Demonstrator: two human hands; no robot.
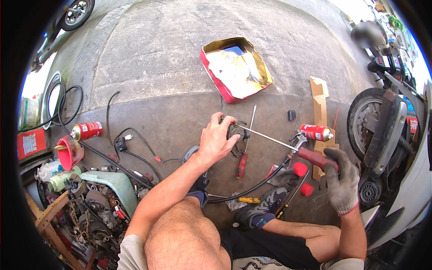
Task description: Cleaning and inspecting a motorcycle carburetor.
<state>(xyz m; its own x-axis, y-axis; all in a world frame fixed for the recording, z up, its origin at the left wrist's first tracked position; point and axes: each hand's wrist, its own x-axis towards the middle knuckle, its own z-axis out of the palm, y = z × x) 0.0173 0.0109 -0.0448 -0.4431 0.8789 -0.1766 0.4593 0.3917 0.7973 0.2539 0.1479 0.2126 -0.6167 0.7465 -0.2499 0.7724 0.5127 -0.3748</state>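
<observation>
From my feed: dk metal part [235, 131], partly hidden by L hand [216, 140]; red-handled tool [317, 158] in gloved R hand [344, 179], long thin shaft spanning btwn hands, tip by part, contact unclear.

Worn grey concrete floor [148, 49], bright daylight

The floor [148, 67] is of grey concrete, lighter in its far part and darker in its near part. Directly on it lies a red metal tray [214, 81], golden on its inner side. Nearer, there is a red-handled screwdriver [242, 165]. Towards the right lie a small black object [291, 115], some folded cardboard [320, 105] and a red cap [307, 189].
</observation>
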